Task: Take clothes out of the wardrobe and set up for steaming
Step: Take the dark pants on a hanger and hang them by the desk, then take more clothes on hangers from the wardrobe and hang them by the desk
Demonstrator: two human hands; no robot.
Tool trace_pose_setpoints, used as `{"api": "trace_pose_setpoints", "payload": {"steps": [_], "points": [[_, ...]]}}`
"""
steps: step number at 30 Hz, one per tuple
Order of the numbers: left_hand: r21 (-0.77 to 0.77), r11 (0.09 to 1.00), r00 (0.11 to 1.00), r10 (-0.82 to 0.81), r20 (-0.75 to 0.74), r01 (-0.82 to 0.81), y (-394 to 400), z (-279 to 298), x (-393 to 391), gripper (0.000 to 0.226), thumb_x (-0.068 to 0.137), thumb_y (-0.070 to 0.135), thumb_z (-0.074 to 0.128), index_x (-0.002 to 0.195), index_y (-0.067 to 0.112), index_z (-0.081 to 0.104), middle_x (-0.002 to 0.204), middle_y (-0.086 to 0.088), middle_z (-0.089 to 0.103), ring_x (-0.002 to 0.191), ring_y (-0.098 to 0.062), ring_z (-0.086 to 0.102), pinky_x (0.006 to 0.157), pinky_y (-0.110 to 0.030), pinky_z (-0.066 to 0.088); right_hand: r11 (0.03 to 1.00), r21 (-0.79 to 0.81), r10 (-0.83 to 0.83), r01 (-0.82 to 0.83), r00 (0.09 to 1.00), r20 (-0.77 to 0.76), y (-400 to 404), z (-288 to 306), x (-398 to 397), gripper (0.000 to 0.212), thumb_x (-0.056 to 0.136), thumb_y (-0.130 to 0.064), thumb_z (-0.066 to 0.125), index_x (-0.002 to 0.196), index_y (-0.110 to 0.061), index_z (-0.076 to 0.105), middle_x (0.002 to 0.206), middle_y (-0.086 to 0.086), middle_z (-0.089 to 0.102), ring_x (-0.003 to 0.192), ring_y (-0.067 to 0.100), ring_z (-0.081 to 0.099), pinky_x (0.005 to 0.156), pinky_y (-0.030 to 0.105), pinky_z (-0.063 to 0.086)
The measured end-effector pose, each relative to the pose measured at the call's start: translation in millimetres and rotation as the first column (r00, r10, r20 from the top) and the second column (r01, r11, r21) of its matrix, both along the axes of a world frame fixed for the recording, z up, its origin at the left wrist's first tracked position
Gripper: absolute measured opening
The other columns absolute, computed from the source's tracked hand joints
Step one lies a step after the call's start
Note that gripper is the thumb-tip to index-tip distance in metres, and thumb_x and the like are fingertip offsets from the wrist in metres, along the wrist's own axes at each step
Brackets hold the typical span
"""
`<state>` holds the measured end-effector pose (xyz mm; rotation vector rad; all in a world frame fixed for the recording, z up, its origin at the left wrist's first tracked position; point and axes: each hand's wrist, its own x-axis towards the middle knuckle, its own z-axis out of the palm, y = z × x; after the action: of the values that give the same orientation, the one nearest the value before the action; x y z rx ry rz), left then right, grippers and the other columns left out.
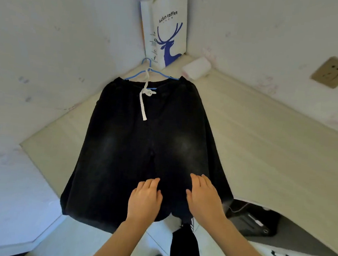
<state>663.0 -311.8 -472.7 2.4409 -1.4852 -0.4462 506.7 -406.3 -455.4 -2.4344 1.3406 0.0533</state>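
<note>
The black shorts [148, 146] lie flat on the pale corner desk [265, 140], still on their blue hanger [148, 72], hems over the near edge. We rest our left hand [145, 199] and right hand [205, 196] on the lower fabric, fingers straight, gripping nothing. Behind stands a luckin coffee paper bag [165, 28].

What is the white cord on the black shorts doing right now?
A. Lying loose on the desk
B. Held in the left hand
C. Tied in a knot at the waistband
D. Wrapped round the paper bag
C: the white cord is knotted at the waistband of the black shorts, its end hanging down.
</note>
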Motion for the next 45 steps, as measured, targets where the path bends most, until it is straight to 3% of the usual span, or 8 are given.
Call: {"api": "trace_pose_setpoints", "payload": {"steps": [4, 8, 10, 13, 19, 27, 35, 45], "points": [[-0.080, 0.985, 0.988, -0.153, -0.019, 0.151, 31.4, 20.2, -13.4, 0.041, 0.097, 0.028, 0.049, 0.136, 0.017, 0.052, 0.113, 0.003, 0.067, 0.109, -0.015, 0.059, 0.084, -0.030, 0.051, 0.993, 0.024, -0.118, 0.118, 0.993, 0.026, 50.0, 12.8, -23.8, 0.050, 0.097, -0.030, 0.046, 0.142, -0.009, 0.039, 0.142, 0.007, 0.047, 0.138, 0.027, 0.035, 0.111, 0.037, 0.033], [-0.152, 0.941, 0.954, -0.299, 0.036, 0.301, 52.6, 41.1, -36.3, 0.034, 0.084, 0.020, 0.070, 0.118, 0.013, 0.067, 0.089, 0.001, 0.070, 0.082, -0.018, 0.067, 0.065, -0.032, 0.056, 0.973, -0.010, -0.229, 0.230, 0.972, 0.055, 96.5, 26.0, -52.9, 0.047, 0.094, -0.029, 0.051, 0.136, -0.009, 0.047, 0.134, 0.007, 0.055, 0.129, 0.027, 0.046, 0.107, 0.039, 0.039], [-0.181, 0.899, 0.916, -0.384, 0.114, 0.399, 59.7, 41.8, -49.8, 0.035, 0.078, 0.020, 0.076, 0.112, 0.014, 0.069, 0.084, 0.004, 0.070, 0.083, -0.018, 0.067, 0.068, -0.033, 0.057, 0.953, -0.055, -0.293, 0.297, 0.954, 0.069, 118.3, 35.4, -68.2, 0.046, 0.093, -0.029, 0.056, 0.134, -0.011, 0.050, 0.132, 0.006, 0.057, 0.128, 0.027, 0.048, 0.107, 0.038, 0.037], [-0.188, 0.833, 0.852, -0.494, 0.172, 0.521, 67.7, 40.8, -73.2, 0.036, 0.078, 0.023, 0.075, 0.113, 0.015, 0.068, 0.087, 0.005, 0.070, 0.093, -0.019, 0.065, 0.078, -0.035, 0.056, 0.925, -0.073, -0.370, 0.374, 0.927, 0.059, 149.3, 44.5, -93.6, 0.049, 0.096, -0.033, 0.051, 0.140, -0.013, 0.044, 0.141, 0.003, 0.049, 0.136, 0.025, 0.039, 0.112, 0.035, 0.028], [-0.250, 0.640, 0.685, -0.705, 0.183, 0.726, 90.2, 48.0, -143.0, 0.036, 0.079, 0.019, 0.073, 0.115, 0.015, 0.066, 0.093, 0.007, 0.068, 0.095, -0.015, 0.062, 0.080, -0.031, 0.053, 0.828, -0.150, -0.546, 0.541, 0.838, 0.010, 219.8, 43.6, -162.3, 0.047, 0.079, -0.033, 0.074, 0.119, -0.012, 0.062, 0.116, 0.003, 0.066, 0.114, 0.025, 0.061, 0.094, 0.035, 0.049], [-0.254, 0.345, 0.392, -0.905, 0.165, 0.903, 165.5, 50.6, -270.9, 0.042, 0.084, 0.021, 0.069, 0.124, 0.013, 0.062, 0.122, 0.001, 0.065, 0.114, -0.018, 0.060, 0.095, -0.031, 0.050, 0.644, -0.227, -0.755, 0.731, 0.655, -0.032, 349.6, 44.3, -265.6, 0.050, 0.075, -0.036, 0.077, 0.116, -0.012, 0.064, 0.114, 0.002, 0.068, 0.111, 0.024, 0.063, 0.092, 0.034, 0.051], [-0.202, 0.070, 0.092, -0.991, 0.102, 0.977, 292.0, 38.5, -387.6, 0.044, 0.089, 0.027, 0.061, 0.132, 0.018, 0.056, 0.133, 0.005, 0.059, 0.120, -0.011, 0.055, 0.098, -0.026, 0.046, 0.437, -0.233, -0.894, 0.869, 0.448, -0.003, 501.4, 32.4, -360.3, 0.049, 0.077, -0.033, 0.074, 0.119, -0.011, 0.063, 0.118, 0.004, 0.066, 0.116, 0.025, 0.060, 0.096, 0.036, 0.050], [-0.180, -0.168, -0.149, -0.982, 0.112, 0.969, 403.6, 40.7, -506.3, 0.047, 0.085, 0.026, 0.063, 0.131, 0.018, 0.057, 0.134, 0.003, 0.059, 0.124, -0.017, 0.055, 0.097, -0.030, 0.049, 0.162, -0.245, -0.987, 0.956, 0.159, -0.032, 643.3, 34.1, -436.7, 0.052, 0.084, -0.034, 0.067, 0.130, -0.011, 0.056, 0.133, 0.007, 0.058, 0.132, 0.029, 0.046, 0.107, 0.038, 0.035]]}}
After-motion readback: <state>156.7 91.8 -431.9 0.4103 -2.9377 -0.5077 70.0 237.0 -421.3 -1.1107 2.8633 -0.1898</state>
